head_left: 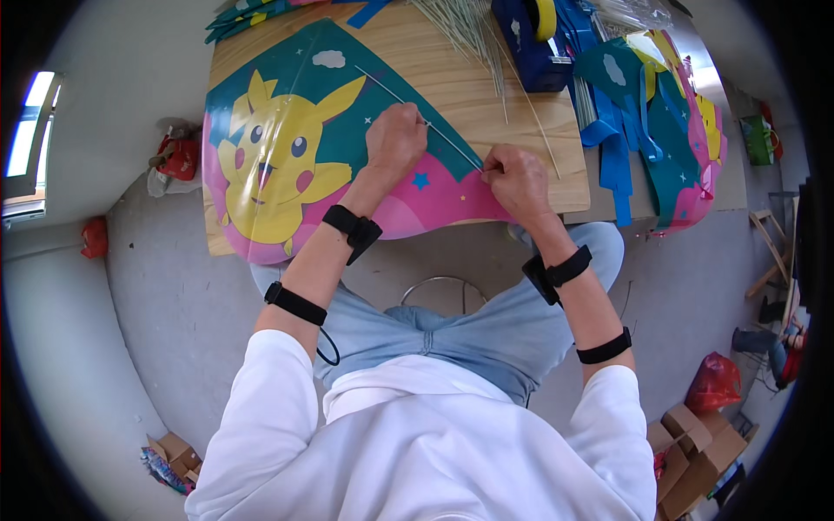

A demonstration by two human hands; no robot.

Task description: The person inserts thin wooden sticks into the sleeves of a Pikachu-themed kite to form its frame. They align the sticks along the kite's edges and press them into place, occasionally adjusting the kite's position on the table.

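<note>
A kite sail (356, 187) in teal and pink, printed with a yellow cartoon animal, lies spread on the wooden table in front of me. Along its right part runs a thin pale rod (452, 141), slanting down towards my right. My left hand (397, 139) is closed around the rod near its middle, the knuckles up. At the rod's lower end, by the sail's right edge, my right hand (517, 178) pinches its fingers together on it. Its fingertips are partly hidden.
Beyond the sail lies a bundle of thin rods (469, 30). Next to it stands a dark blue tape dispenser (540, 61) with yellow tape. To the right are blue strips (617, 165) and more printed kite sails (673, 130). The table's near edge (569, 211) runs above my knees.
</note>
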